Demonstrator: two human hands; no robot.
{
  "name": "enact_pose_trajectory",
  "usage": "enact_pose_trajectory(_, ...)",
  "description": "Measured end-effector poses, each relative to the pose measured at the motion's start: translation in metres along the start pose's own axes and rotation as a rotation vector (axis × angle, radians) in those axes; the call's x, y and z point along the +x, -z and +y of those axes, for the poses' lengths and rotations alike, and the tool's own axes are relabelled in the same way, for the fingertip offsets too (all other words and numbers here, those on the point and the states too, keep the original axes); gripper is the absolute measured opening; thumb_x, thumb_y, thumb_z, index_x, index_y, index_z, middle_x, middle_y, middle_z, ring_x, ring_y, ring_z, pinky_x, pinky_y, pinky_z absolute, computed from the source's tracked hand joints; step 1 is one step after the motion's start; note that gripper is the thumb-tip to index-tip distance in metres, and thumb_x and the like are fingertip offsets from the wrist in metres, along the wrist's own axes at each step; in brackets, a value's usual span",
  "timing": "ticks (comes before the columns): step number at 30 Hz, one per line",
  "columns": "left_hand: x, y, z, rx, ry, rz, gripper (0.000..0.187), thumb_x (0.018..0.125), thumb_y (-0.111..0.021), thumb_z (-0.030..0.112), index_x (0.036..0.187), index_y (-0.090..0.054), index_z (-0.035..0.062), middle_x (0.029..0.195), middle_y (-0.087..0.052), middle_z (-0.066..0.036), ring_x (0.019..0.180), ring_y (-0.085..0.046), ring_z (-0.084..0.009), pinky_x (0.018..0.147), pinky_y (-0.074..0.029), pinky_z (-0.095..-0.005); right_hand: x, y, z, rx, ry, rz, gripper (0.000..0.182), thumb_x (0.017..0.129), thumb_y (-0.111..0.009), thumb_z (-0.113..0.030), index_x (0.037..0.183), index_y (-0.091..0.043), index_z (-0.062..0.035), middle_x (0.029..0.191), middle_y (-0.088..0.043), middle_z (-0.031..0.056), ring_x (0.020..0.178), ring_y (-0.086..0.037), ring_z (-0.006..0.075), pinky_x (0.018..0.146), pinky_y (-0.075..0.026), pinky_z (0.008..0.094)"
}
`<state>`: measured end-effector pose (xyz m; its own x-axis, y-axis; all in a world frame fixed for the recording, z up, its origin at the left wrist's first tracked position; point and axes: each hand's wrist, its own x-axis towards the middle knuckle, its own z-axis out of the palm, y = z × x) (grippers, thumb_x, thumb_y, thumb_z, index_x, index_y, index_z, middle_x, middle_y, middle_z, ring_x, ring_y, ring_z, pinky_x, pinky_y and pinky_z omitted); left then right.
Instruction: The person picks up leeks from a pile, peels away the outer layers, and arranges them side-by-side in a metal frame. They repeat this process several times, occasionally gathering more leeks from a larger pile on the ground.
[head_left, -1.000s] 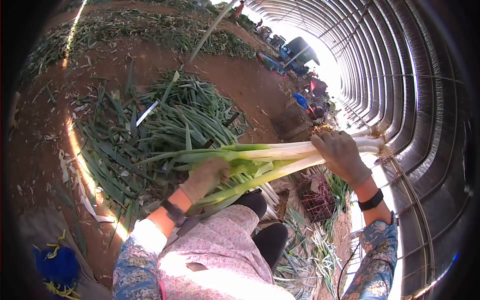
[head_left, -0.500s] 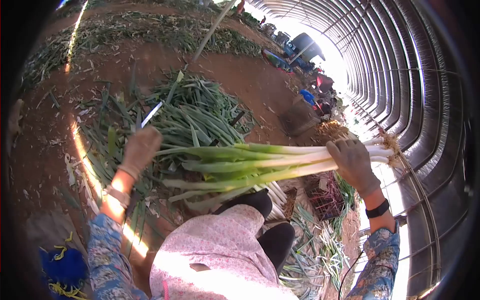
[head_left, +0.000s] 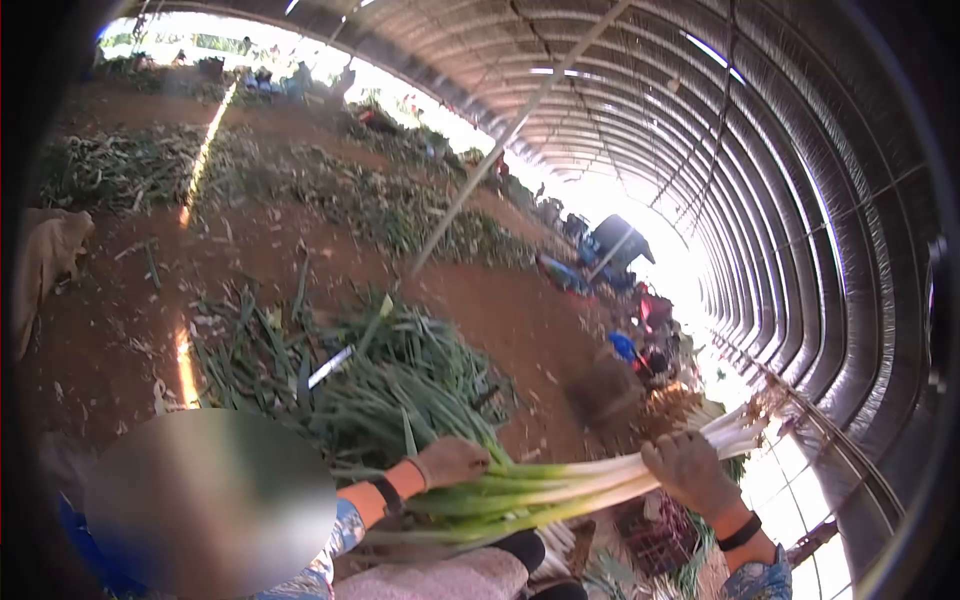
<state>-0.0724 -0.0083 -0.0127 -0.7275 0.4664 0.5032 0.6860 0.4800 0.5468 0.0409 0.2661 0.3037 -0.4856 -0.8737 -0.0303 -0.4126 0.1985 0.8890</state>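
Observation:
A bunch of long green onions [head_left: 600, 478] stretches across in front of me, white stems and roots to the right, green leaves to the left. My right hand [head_left: 690, 470], gloved, is closed around the white stems a little below the roots. At the leafy part, my left hand [head_left: 450, 462], also gloved, has its fingers curled against the leaves. Beyond it lies a heap of cut green leaves [head_left: 400, 375] on the soil, with a pale straight strip [head_left: 330, 367] on its left side. My lap [head_left: 450, 574] is just below the bunch.
A dark reddish crate [head_left: 655, 530] stands below my right hand, with more white stems beside it. A brown box [head_left: 603, 392] sits farther off. A slanting pole [head_left: 500, 145] rises from the ground. Ribbed tunnel walls [head_left: 800, 250] curve along the right. A blurred oval covers the lower left.
My left hand has come in from the left to the leaves of the bunch. My right hand keeps its hold on the stems. The view has tilted up, showing more of the tunnel.

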Motion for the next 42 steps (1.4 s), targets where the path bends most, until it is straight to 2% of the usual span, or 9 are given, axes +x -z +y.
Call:
enact_pose_trajectory(12, 0.005, -0.024, 0.024, 0.132, -0.054, -0.006, 0.016, 0.089, -0.058, 0.025, 0.087, -0.064, 0.0094, 0.082, -0.069, -0.014, 0.081, -0.069, -0.0356, 0.073, -0.054, -0.0490, -0.020, 0.002, -0.005, -0.008, 0.028, -0.029, 0.022, 0.082, -0.061, -0.019, 0.102, -0.058, -0.0108, 0.079, -0.054, 0.0037, 0.071, -0.058, 0.0207, 0.068, -0.048, 0.0376)
enact_pose_trajectory(17, 0.007, 0.023, 0.031, 0.092, 0.039, 0.531, 0.014, 0.088, -0.063, 0.024, 0.091, -0.064, 0.0101, 0.083, -0.066, -0.013, 0.080, -0.065, -0.0370, 0.072, -0.053, -0.0477, -0.028, 0.002, 0.017, -0.035, -0.068, -0.117, 0.034, 0.079, -0.060, -0.019, 0.111, -0.059, -0.0086, 0.089, -0.056, 0.0087, 0.086, -0.059, 0.0256, 0.076, -0.047, 0.0400)
enact_pose_trajectory(19, -0.011, 0.049, 0.023, 0.050, 0.050, 0.766, 0.013, 0.091, -0.063, 0.016, 0.098, -0.065, 0.0058, 0.090, -0.067, -0.014, 0.083, -0.066, -0.0318, 0.073, -0.052, -0.0395, -0.034, -0.008, 0.040, 0.013, -0.035, 0.078, 0.041, 0.077, -0.064, -0.012, 0.116, -0.057, -0.0063, 0.092, -0.057, 0.0100, 0.088, -0.059, 0.0266, 0.081, -0.049, 0.0410)
enact_pose_trajectory(21, -0.038, 0.082, 0.045, -0.393, 0.176, 0.836, 0.012, 0.091, -0.062, 0.010, 0.100, -0.066, 0.0025, 0.092, -0.069, -0.013, 0.085, -0.068, -0.0269, 0.075, -0.053, -0.0360, -0.031, 0.000, 0.056, -0.072, -0.172, -0.203, 0.041, 0.075, -0.065, -0.008, 0.115, -0.057, -0.0058, 0.093, -0.058, 0.0106, 0.087, -0.060, 0.0265, 0.082, -0.050, 0.0406)
enact_pose_trajectory(28, -0.073, 0.029, 0.047, -0.266, 0.088, 0.521, 0.021, 0.091, -0.067, 0.018, 0.108, -0.068, 0.0052, 0.106, -0.069, -0.018, 0.098, -0.066, -0.0351, 0.086, -0.053, -0.0428, -0.012, 0.027, 0.096, -0.196, -0.120, 0.037, 0.044, 0.074, -0.068, -0.002, 0.116, -0.057, -0.0066, 0.095, -0.061, 0.0080, 0.085, -0.061, 0.0266, 0.080, -0.050, 0.0408)
enact_pose_trajectory(32, -0.041, -0.009, 0.009, -0.196, 0.290, 0.390, 0.033, 0.094, -0.064, 0.025, 0.116, -0.063, 0.0019, 0.114, -0.065, -0.022, 0.110, -0.061, -0.0391, 0.093, -0.049, -0.0463, -0.013, 0.039, 0.091, -0.183, -0.152, -0.006, 0.043, 0.074, -0.068, -0.002, 0.115, -0.057, -0.0060, 0.097, -0.062, 0.0081, 0.086, -0.062, 0.0272, 0.080, -0.049, 0.0412)
enact_pose_trajectory(35, -0.021, -0.047, -0.052, 0.126, -0.147, 0.412, 0.035, 0.093, -0.064, 0.026, 0.115, -0.063, -0.0014, 0.113, -0.064, -0.024, 0.109, -0.061, -0.0382, 0.091, -0.049, -0.0462, -0.012, 0.038, 0.090, -0.180, -0.157, -0.007, 0.042, 0.075, -0.068, -0.003, 0.115, -0.057, -0.0067, 0.096, -0.062, 0.0081, 0.085, -0.062, 0.0271, 0.078, -0.049, 0.0411)
enact_pose_trajectory(38, 0.007, -0.022, -0.028, -0.913, 0.058, 0.244, 0.033, 0.091, -0.064, 0.025, 0.110, -0.065, -0.0023, 0.105, -0.066, -0.025, 0.103, -0.064, -0.0350, 0.089, -0.049, -0.0429, -0.012, 0.037, 0.087, -0.184, -0.181, -0.034, 0.039, 0.075, -0.066, -0.003, 0.113, -0.058, -0.0075, 0.094, -0.061, 0.0079, 0.084, -0.062, 0.0261, 0.076, -0.049, 0.0409)
enact_pose_trajectory(42, 0.006, 0.009, 0.014, -0.456, 0.384, 0.109, 0.030, 0.091, -0.059, 0.023, 0.104, -0.069, -0.0019, 0.093, -0.068, -0.022, 0.092, -0.066, -0.0299, 0.086, -0.048, -0.0389, -0.012, 0.029, 0.084, -0.101, -0.206, -0.104, 0.044, 0.071, -0.069, -0.001, 0.113, -0.058, -0.0071, 0.098, -0.063, 0.0085, 0.090, -0.063, 0.0280, 0.081, -0.049, 0.0422)
